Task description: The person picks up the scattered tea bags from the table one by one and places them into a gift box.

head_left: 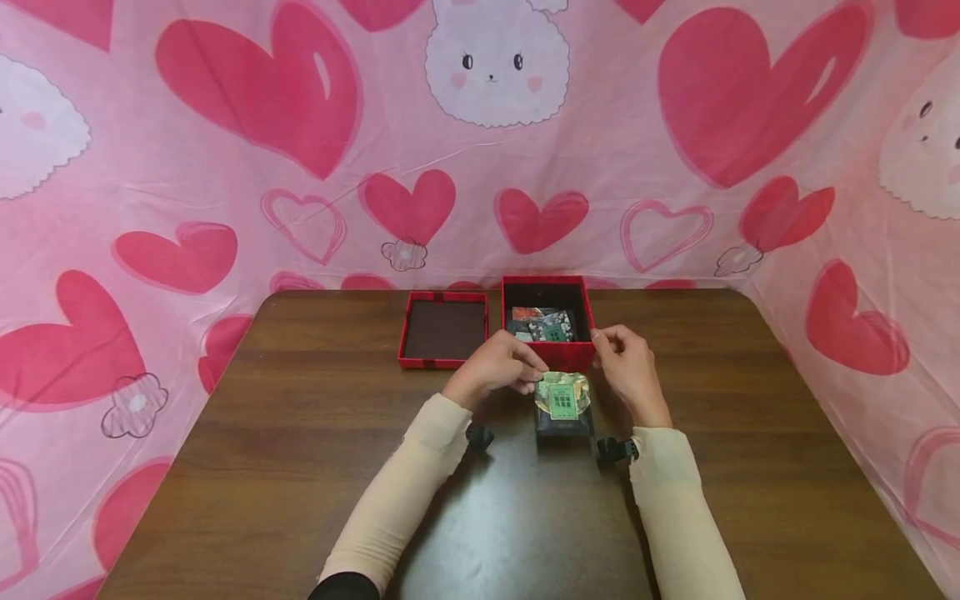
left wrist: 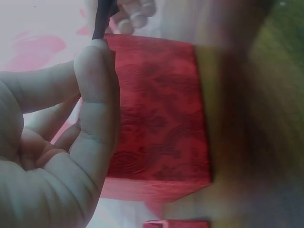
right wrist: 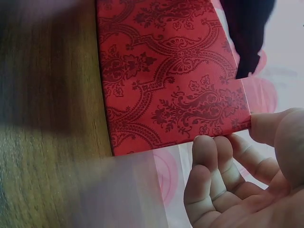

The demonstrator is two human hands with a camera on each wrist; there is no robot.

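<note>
Your left hand has its grip narrowed to a pinch on the top edge of the dark packet, thumb against fingers as the left wrist view shows; your right hand sits at the packet's other upper corner with fingers curled, but whether that grip truly pinches the packet or only rests by the box wall I cannot tell; the packet itself lies on the counter just in front of the red box, touching or nearly touching its near wall, between your two hands; judge it light and soft, a thin crinkly pouch with a gold top and a green label, likely slippery on its film and apt to flop if held by one corner, so take it by the sealed top edge with both hands or across its width; the box looks stiff card and light enough to slide if nudged; it already holds a few small packets, leaving limited room; the box lid lies upturned just beside the box on its left, apart from your hands; the pink heart-print cloth walls the counter on three sides.
</note>
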